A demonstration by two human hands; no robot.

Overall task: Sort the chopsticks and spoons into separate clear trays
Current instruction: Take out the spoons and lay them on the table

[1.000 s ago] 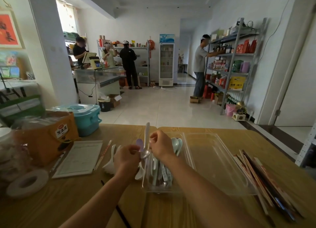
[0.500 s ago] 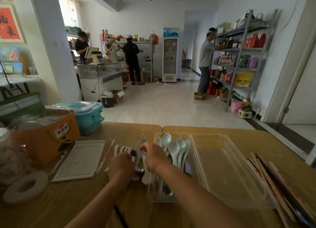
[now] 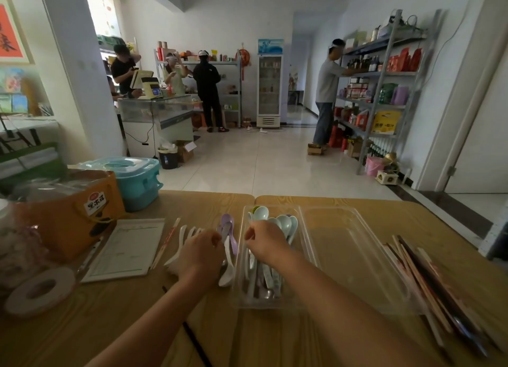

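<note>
The wooden table (image 3: 82,325) took up the whole lower view, and on it my two clear trays sat side by side: the spoon tray (image 3: 264,306) in front of me, and the second tray (image 3: 357,256) to its right, bare. Just beyond that tray's right side the chopsticks (image 3: 428,281) lay heaped on the wood, none of them sorted yet, with a wrapped pair (image 3: 166,243) off to the left by a notepad (image 3: 126,248). The sorted spoons (image 3: 284,223) lay in their tray with bowls at the far end. A smaller cluster of loose spoons (image 3: 228,267) waited on the table, touching the tray's left wall. A second before, my right hand (image 3: 265,238) had held one spoon upright above the table. Now it was down over the tray's far end with no spoon standing up – so I judged that spoon delivered. Its fingers were curled and pinched, but I could not tell whether they had let go. My left hand (image 3: 202,252) rested curled over the loose spoons – whether it gripped one was hidden behind its knuckles. Spoons looked nearly finished; the chopsticks were all still to come.
</note>
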